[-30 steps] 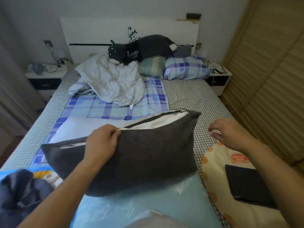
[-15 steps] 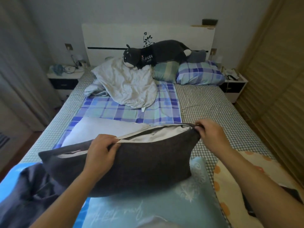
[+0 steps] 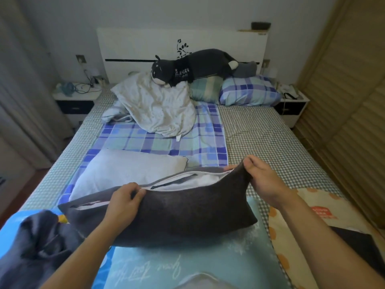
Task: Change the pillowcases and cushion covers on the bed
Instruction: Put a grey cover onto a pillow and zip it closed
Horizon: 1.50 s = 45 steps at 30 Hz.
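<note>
Low in the middle of the frame, a dark grey cushion cover [image 3: 177, 211] lies on the bed [image 3: 270, 142], its white insert [image 3: 200, 180] showing through the open edge. The left hand [image 3: 125, 200] pinches that edge at mid-length; the right hand [image 3: 262, 180] grips the right corner. Working the cover evenly along the insert, corners seated first, would likely prevent bunching.
</note>
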Each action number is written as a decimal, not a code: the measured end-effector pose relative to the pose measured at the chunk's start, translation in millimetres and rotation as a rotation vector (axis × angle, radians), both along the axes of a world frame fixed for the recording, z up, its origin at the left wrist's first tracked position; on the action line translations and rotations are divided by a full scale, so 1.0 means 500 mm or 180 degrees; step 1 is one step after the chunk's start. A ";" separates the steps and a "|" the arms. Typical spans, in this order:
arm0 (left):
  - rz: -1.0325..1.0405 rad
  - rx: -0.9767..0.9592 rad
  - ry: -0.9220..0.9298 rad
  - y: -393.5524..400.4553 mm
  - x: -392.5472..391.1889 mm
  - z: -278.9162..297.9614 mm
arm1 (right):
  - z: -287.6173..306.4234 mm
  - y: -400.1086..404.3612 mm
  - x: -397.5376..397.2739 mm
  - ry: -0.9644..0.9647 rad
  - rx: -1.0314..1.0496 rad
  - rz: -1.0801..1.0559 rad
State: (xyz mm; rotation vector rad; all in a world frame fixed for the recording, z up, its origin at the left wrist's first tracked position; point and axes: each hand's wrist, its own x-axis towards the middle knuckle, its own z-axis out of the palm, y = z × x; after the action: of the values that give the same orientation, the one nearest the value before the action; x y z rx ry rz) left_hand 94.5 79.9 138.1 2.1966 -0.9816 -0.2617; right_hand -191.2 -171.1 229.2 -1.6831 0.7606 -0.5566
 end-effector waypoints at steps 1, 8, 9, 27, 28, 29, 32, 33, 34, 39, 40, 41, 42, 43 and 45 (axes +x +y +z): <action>-0.0110 0.0039 -0.0028 0.002 -0.004 0.001 | -0.015 0.004 0.000 0.0341 -0.0140 -0.0051; -0.0779 0.0056 -0.0569 0.008 -0.075 0.007 | -0.065 0.024 -0.053 0.0467 0.0460 0.0105; -0.0941 -0.0004 -0.0693 -0.002 -0.104 0.013 | -0.063 0.026 -0.061 0.0376 0.0633 0.0109; -0.1777 0.0879 -0.1247 -0.215 -0.352 0.057 | -0.025 0.055 -0.044 0.0392 -0.1067 -0.0106; -0.1780 0.0776 -0.1433 -0.211 -0.351 0.050 | -0.019 0.047 -0.043 0.0672 -0.1250 0.0053; -0.1761 0.0642 -0.1685 -0.207 -0.347 0.043 | -0.020 0.038 -0.050 0.1069 -0.1416 0.0249; -0.1674 0.0172 -0.2213 -0.205 -0.328 0.044 | -0.029 0.027 -0.095 0.1825 -0.1218 0.0479; -0.1591 0.0014 -0.2315 -0.206 -0.327 0.048 | -0.032 0.029 -0.107 0.1693 -0.1151 0.0318; -0.1475 -0.0061 -0.2383 -0.206 -0.334 0.054 | -0.036 0.031 -0.115 0.1485 -0.1150 0.0086; -0.1480 0.0170 -0.2307 -0.214 -0.365 0.050 | -0.036 0.051 -0.104 0.0796 -0.1172 -0.0614; -0.1661 0.0062 -0.2179 -0.221 -0.356 0.054 | -0.039 0.055 -0.098 0.0634 -0.0954 -0.0773; -0.2010 -0.0060 -0.2005 -0.228 -0.346 0.059 | -0.044 0.056 -0.092 0.0489 -0.0745 -0.0890; -0.2446 -0.0157 -0.1681 -0.234 -0.336 0.066 | -0.048 0.058 -0.086 0.0361 -0.0569 -0.0934; -0.2824 -0.0185 -0.1190 -0.235 -0.323 0.070 | -0.050 0.061 -0.078 0.0256 -0.0402 -0.0949; -0.2971 -0.0076 0.0296 -0.228 -0.305 0.071 | -0.049 0.067 -0.060 0.0082 -0.0161 -0.0995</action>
State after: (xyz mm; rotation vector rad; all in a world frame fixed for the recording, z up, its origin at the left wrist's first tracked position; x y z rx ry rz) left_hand -58.2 -34.2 173.4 1.5379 -1.8770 -0.7518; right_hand -221.0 -137.5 204.7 -1.6299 1.0453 -0.7770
